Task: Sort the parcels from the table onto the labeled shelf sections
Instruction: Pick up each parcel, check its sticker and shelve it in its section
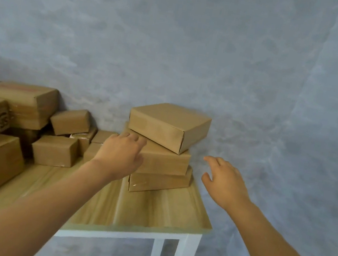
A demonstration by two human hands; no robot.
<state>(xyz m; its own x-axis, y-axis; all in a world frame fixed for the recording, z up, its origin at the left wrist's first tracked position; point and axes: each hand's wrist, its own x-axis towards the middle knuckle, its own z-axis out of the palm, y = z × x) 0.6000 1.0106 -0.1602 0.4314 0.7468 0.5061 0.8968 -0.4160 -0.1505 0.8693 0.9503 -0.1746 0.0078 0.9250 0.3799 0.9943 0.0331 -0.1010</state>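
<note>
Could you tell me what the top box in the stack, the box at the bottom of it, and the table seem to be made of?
Top box: plain brown cardboard, matte, with a folded flap seam at its corner.
Bottom box: also brown cardboard, but shiny streaks suggest clear tape or film over it.
Table: a light wood-grain top, smooth, possibly laminate rather than solid wood; the legs look painted white, material unclear.

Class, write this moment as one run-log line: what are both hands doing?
phase: reach | left hand: open, at middle box of stack | right hand: open, beside stack | top box: unlifted | table

Bare table [150, 209] before stack [163, 149]; parcels [29, 127] crowd left
</note>
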